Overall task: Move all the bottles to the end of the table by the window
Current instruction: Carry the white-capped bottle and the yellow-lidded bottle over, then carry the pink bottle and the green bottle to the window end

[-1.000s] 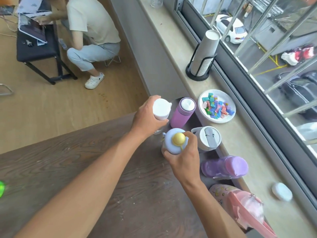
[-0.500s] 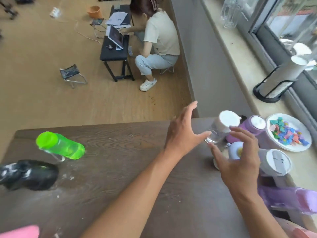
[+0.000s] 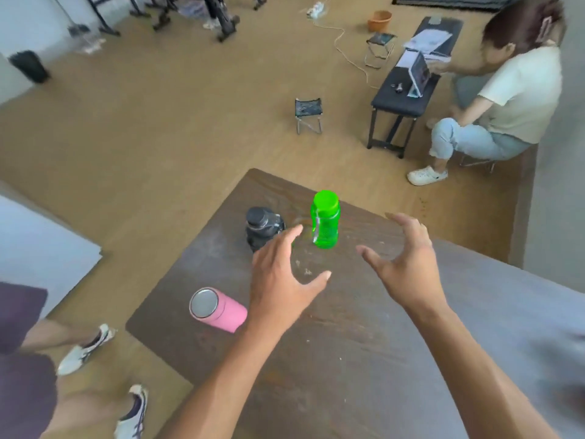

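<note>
Both sets of fingers spread, gripping nothing: left hand (image 3: 281,277) and right hand (image 3: 402,264) hover over the table (image 3: 348,359). Green bottle (image 3: 325,219) and black bottle (image 3: 262,228) upright near far corner; pink bottle (image 3: 217,308) beside left wrist.

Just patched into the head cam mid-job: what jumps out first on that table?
The bright green bottle stands upright near the table's far edge, a black bottle just left of it. A pink bottle sits near the left edge. Both hands, left hand and right hand, hover open and empty.
</note>
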